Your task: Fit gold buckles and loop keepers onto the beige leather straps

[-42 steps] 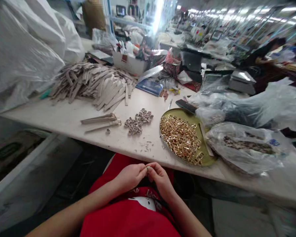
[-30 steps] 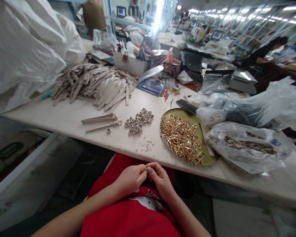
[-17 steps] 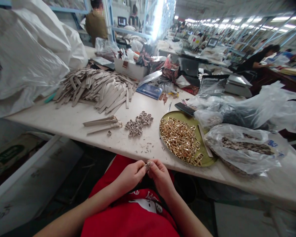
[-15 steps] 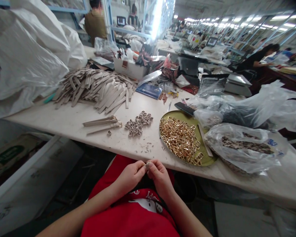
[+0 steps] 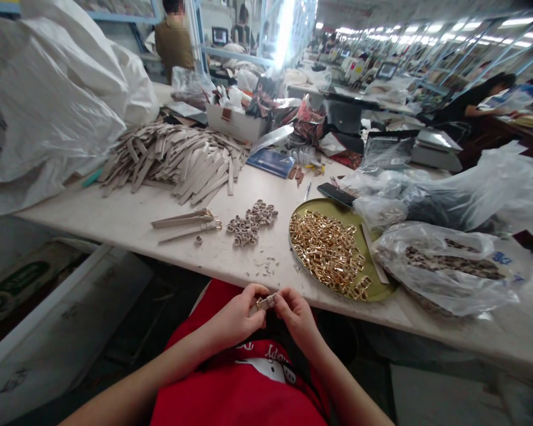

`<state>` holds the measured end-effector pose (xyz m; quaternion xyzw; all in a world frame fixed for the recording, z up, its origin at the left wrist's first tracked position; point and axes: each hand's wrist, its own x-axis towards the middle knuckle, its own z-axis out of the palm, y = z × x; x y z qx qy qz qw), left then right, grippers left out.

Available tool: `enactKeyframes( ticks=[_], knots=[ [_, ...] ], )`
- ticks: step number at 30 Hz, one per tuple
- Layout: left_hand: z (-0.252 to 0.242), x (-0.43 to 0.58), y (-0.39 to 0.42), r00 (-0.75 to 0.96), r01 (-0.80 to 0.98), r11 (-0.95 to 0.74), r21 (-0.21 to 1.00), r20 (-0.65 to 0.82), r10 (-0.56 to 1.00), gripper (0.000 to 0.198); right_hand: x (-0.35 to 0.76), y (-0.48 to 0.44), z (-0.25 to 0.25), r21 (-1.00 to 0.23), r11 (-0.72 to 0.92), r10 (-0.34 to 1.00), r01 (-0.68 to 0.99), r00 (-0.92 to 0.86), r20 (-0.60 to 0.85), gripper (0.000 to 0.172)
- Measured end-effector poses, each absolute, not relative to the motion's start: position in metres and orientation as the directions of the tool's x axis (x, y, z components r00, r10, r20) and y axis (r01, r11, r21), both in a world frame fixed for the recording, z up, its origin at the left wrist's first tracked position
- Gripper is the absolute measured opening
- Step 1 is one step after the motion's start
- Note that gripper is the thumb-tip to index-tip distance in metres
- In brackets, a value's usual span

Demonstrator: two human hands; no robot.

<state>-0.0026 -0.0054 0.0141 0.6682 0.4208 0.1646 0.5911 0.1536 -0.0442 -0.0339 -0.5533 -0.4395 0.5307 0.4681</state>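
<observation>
Over my lap, below the table's front edge, my left hand [image 5: 237,316] and my right hand [image 5: 295,316] meet fingertip to fingertip. Both pinch one small beige strap piece with a metal fitting [image 5: 265,302] between them. On the table beyond lie a round gold tray [image 5: 324,205] full of gold buckles [image 5: 331,253], a cluster of small beige loops [image 5: 251,222], and two finished straps [image 5: 186,220] with a single loop beside them.
A large heap of beige straps [image 5: 177,157] lies at the back left, beside big white sacks [image 5: 48,100]. Clear plastic bags [image 5: 444,263] crowd the right side. A phone [image 5: 335,193], a blue book [image 5: 270,161] and a white box [image 5: 235,121] sit further back. Other people work in the distance.
My hands stayed together over my lap; the small piece now shows more plainly between the fingertips, and the view shifted slightly.
</observation>
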Motion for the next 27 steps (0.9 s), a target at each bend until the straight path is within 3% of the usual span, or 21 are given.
enactKeyframes(
  ticks=[9,15,19,24,27],
  knots=[
    [0.014,-0.012,-0.01,0.682,0.274,0.249,0.929,-0.371,0.631,0.033,0.16,-0.05,-0.018,-0.949,-0.058,0.998,0.309,-0.003,-0.062,0.024],
    [0.018,-0.013,-0.014,0.657,0.317,0.235,0.919,-0.391,0.645,0.044,0.158,-0.057,-0.012,-0.913,0.009,0.994,0.408,-0.105,-0.037,0.023],
    [0.02,-0.013,-0.016,0.707,0.358,0.163,0.919,-0.381,0.596,0.04,0.154,-0.061,-0.008,-0.836,0.11,0.984,0.538,-0.176,0.016,0.027],
    [0.023,-0.011,-0.021,0.616,0.489,0.031,0.872,-0.37,0.695,0.028,0.151,-0.065,-0.009,-0.833,0.167,0.977,0.527,-0.202,0.068,0.03],
    [0.025,-0.009,-0.023,0.609,0.516,0.0,0.856,-0.367,0.703,0.024,0.149,-0.07,-0.011,-0.918,0.086,0.985,0.388,-0.169,0.021,0.033]
  ],
)
